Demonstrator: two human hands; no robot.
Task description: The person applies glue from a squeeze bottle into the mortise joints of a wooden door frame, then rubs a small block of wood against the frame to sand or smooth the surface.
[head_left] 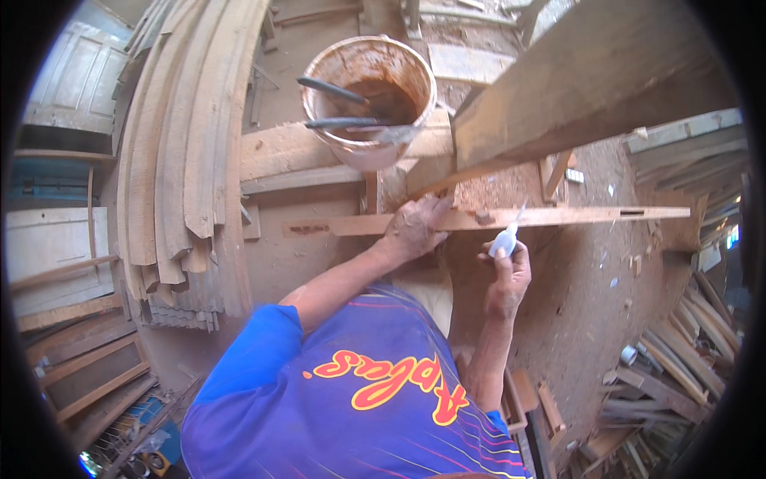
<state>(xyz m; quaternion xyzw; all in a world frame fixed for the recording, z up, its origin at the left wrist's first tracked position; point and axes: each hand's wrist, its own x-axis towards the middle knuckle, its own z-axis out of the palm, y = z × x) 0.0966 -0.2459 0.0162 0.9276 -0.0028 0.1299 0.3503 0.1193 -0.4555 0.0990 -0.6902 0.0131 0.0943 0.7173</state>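
Note:
A long narrow wooden strip (pixel 566 215) lies crosswise in front of me, with a dark slot near its right end and another cut near its left end. My left hand (pixel 416 228) grips it left of its middle, beside the end of a thick wooden board (pixel 582 88) that rises toward the upper right. In my right hand (pixel 508 279) is a small white glue bottle (pixel 503 242), held between thumb and fingers. Its thin nozzle points up and overlaps the strip in view; I cannot tell whether it touches the wood.
Beyond the strip, a stained bucket (pixel 363 154) with two dark-handled tools in it stands on a wooden plank (pixel 279 152). Stacked long boards (pixel 191 144) run along the left. Scrap wood (pixel 678 359) is heaped at the right, and white panelled doors (pixel 76 80) stand at the far left.

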